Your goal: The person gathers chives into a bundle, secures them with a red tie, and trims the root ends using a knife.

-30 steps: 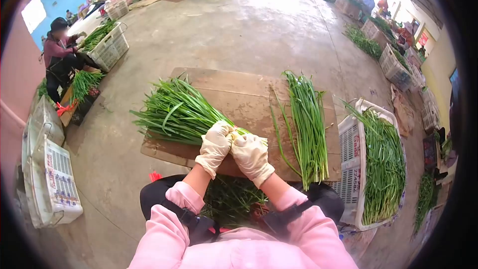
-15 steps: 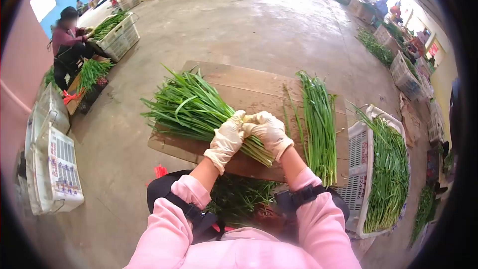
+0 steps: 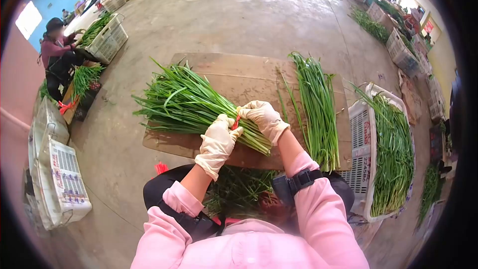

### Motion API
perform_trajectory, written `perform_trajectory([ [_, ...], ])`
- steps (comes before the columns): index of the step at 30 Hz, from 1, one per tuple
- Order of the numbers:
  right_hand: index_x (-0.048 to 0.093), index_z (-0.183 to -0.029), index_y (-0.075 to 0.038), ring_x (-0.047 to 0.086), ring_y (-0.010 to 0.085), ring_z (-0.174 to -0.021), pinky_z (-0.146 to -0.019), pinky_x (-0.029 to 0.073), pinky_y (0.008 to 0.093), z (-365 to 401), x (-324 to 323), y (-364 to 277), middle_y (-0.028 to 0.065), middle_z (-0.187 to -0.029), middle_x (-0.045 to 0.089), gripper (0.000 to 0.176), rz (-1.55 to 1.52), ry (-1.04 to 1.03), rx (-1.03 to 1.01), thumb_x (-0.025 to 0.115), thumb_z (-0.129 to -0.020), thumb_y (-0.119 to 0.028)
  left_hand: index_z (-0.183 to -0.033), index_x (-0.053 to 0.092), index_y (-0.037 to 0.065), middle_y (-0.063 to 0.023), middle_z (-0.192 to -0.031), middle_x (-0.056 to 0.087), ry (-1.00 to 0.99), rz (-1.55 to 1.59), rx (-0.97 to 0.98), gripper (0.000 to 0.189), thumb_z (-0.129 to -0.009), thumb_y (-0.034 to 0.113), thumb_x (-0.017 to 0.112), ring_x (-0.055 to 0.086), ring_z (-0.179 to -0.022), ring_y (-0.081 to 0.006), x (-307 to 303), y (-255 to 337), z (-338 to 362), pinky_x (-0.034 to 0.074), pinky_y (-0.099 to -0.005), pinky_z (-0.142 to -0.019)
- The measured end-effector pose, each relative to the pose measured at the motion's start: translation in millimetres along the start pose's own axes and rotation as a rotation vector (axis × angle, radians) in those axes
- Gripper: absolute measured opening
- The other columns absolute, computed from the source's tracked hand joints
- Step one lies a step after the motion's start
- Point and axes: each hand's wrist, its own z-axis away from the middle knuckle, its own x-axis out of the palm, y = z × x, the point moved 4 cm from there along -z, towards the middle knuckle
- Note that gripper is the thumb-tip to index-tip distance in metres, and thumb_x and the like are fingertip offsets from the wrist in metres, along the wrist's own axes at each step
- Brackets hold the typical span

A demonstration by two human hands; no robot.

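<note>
A bunch of long green chives [image 3: 191,102] lies slantwise on a flat cardboard sheet [image 3: 239,67], leaves to the upper left and cut stems toward me. A red tie [image 3: 236,122] runs around its stems. My left hand [image 3: 217,141], in a pale glove, pinches the tie at the near side of the bunch. On the far side my gloved right hand [image 3: 264,118] is closed at the tie too, its fingertips partly hidden. To the right, a second, loose pile of chives [image 3: 318,114] rests on the cardboard.
A white crate [image 3: 371,169] full of chives stands at my right. White crates [image 3: 67,182] stand at the left. Beyond them a person [image 3: 59,52] sits beside another filled crate [image 3: 107,40]. Red ties [image 3: 161,168] show near my left knee, and loose greens [image 3: 236,189] lie below the cardboard.
My hands have moved apart, the left toward me and the right away. The red tie now shows between them on the stems. The view has shifted slightly.
</note>
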Motion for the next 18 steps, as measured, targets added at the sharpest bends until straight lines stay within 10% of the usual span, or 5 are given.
perform_trajectory([
  [9,0.073,-0.09,-0.005,0.064,0.0123,-0.075,-0.069,0.052,0.0302,27.6,0.1,-12.7,0.0036,-0.084,0.072,0.014,0.262,0.111,-0.213,0.078,-0.087,-0.018,-0.103,0.068,0.001,-0.0165,-0.096,0.072,-0.055,-0.131,0.095,0.016,-0.091,0.011,0.07,0.069,-0.087,-0.0309,-20.3,6.6,-9.4,0.055,-0.0365,-0.081],
  [18,0.063,-0.068,-0.012,0.063,0.0354,-0.078,-0.069,0.052,0.0456,65.7,56.1,-19.3,0.0083,-0.075,0.063,0.011,1.113,0.219,-1.101,0.073,-0.067,-0.014,-0.099,0.075,0.006,-0.0139,-0.094,0.068,-0.085,-0.023,0.393,0.018,-0.085,0.002,0.064,0.068,-0.086,-0.0282,-20.1,26.7,-27.3,0.054,-0.0342,-0.076],
])
